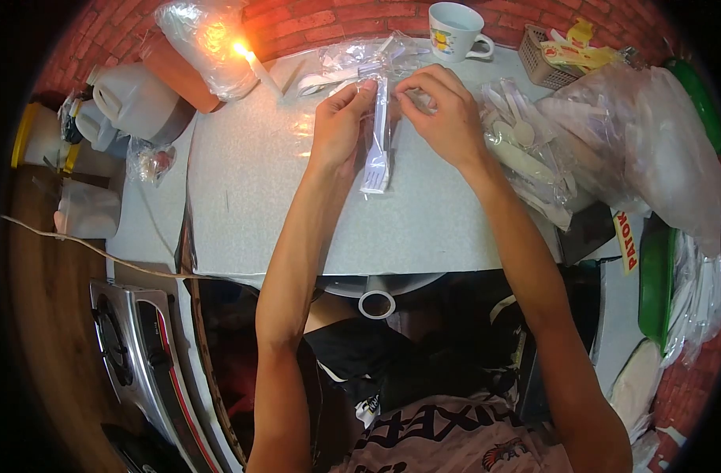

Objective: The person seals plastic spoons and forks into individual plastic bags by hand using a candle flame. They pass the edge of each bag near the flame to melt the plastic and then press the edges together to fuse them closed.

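Observation:
My left hand [341, 126] is closed around the upper part of a clear plastic sleeve with a white plastic fork [375, 167] inside. The fork hangs tines down over the table. Just right of the sleeve, my right hand [446, 114] is raised, thumb and forefinger pinched together; whatever lies between them is too small to make out. Beyond my hands lie more clear wrapped cutlery packs [368, 57]. To the left, a lit candle [262, 75] leans on the tabletop.
A white mug [453, 35] stands at the back, beside a small basket [538, 59] of packets. Clear bags of plastic spoons [526, 150] crowd the right side. Jugs [136, 98] and an orange container [179, 71] stand left. A gas stove [143, 339] sits lower left, near the table [250, 213].

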Motion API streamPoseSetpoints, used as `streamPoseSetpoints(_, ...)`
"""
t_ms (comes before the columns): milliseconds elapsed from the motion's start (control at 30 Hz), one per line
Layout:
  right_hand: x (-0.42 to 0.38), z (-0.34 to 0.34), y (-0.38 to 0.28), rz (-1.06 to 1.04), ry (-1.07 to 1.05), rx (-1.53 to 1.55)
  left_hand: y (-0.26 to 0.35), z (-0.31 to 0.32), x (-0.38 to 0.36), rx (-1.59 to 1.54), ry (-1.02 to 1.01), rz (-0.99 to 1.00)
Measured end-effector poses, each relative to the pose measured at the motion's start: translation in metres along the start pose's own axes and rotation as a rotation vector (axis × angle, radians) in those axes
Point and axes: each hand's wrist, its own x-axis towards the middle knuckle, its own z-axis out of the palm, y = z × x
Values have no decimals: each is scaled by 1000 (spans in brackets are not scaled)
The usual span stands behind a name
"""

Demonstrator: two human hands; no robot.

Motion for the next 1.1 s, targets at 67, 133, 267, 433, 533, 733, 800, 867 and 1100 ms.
streamPoseSetpoints(67, -1, 1, 2, 24, 0, -10, -5, -4, 5, 38, 1, 21)
streamPoseSetpoints(133, -2, 1, 3, 48, 1, -19, -9, -7, 6, 76, 1, 41)
streamPoseSetpoints(267, -4, 3, 5, 89, -15, 28, -14, -9, 7, 146, -8, 57)
streamPoseSetpoints(433, -4, 2, 3, 182, -83, 189, -8, 6, -1, 103, 58, 61)
streamPoseSetpoints(533, -4, 6, 7, 269, -111, 312, -13, 2, 3, 94, 44, 129)
streamPoseSetpoints(733, -3, 7, 9, 372, -134, 511, -19, -1, 7, 131, 40, 239)
streamPoseSetpoints(800, -2, 7, 8, 450, -163, 598, -18, -2, 7, 163, 41, 263)
streamPoseSetpoints(867, -2, 6, 8, 467, -185, 621, -18, -1, 7, 160, 43, 269)
streamPoseSetpoints(1100, -1, 3, 6, 563, -239, 784, -2, 4, -2, 149, 78, 134)
